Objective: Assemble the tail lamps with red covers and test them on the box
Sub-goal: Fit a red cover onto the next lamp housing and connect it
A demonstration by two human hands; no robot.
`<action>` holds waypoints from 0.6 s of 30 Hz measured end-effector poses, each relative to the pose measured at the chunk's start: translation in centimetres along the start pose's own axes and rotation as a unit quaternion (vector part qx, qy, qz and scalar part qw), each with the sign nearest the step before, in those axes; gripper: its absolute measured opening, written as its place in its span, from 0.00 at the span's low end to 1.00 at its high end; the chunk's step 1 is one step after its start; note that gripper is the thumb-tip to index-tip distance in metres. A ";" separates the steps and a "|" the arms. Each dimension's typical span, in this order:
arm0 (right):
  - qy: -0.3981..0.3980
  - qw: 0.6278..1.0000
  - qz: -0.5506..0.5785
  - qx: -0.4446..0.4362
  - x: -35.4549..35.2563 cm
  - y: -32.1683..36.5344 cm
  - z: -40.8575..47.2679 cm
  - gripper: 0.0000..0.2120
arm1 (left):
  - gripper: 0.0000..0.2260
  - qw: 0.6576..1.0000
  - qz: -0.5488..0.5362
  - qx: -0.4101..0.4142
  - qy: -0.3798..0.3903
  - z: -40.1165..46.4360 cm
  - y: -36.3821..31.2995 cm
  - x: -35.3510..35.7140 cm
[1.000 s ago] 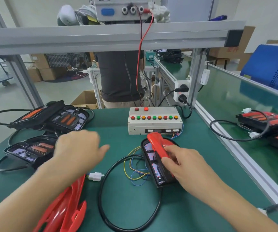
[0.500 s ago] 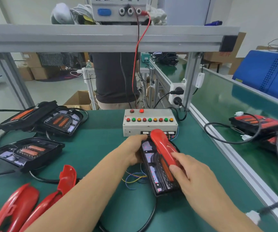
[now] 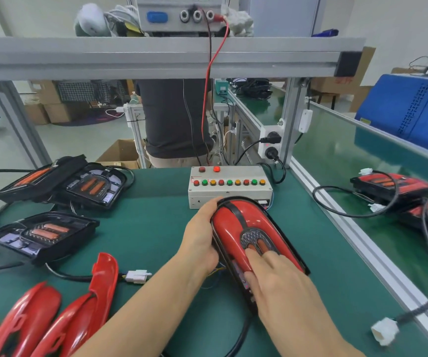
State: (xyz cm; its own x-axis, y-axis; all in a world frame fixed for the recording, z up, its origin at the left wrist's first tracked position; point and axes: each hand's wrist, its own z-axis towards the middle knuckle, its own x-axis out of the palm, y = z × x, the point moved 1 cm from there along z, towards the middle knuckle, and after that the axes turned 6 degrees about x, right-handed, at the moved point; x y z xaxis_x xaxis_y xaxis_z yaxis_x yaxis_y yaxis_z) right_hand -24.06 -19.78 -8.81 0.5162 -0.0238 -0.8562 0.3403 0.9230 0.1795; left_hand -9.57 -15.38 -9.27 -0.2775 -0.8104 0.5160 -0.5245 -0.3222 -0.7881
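With the left hand (image 3: 200,240) curled round the tail lamp's (image 3: 238,273) side and the right hand (image 3: 277,279) pressing flat-fingered on the red cover (image 3: 236,228) (near the worktop's far edge), uneven pressure could seat it crooked.

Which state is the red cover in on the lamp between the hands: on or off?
On. The red cover lies over the black lamp housing, left hand gripping its side, right hand pressing on top. Whether fully clipped: cannot tell.

Bright, even light; curved wide-angle edges
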 end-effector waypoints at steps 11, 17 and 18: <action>0.082 0.994 0.069 0.030 0.3 -0.5 -0.5 0.24 | 0.20 0.995 0.018 0.096 0.028 0.2 0.0 -0.5; 0.247 0.737 0.529 0.341 -0.7 -4.2 -1.6 0.26 | 0.28 0.989 -0.048 0.138 0.020 0.5 -1.7 -0.4; 0.287 0.678 0.582 0.345 -0.3 -4.2 -1.5 0.26 | 0.29 0.989 -0.053 0.135 0.027 0.3 -1.4 -0.1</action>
State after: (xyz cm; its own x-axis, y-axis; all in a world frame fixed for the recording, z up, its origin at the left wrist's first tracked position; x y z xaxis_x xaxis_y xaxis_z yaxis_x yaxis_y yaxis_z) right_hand -26.85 -23.10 -10.06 0.4276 0.9027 0.0485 0.3545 -0.2167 0.9096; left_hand -8.55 -14.99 -8.30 -0.2795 -0.7397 0.6121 -0.3217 -0.5285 -0.7856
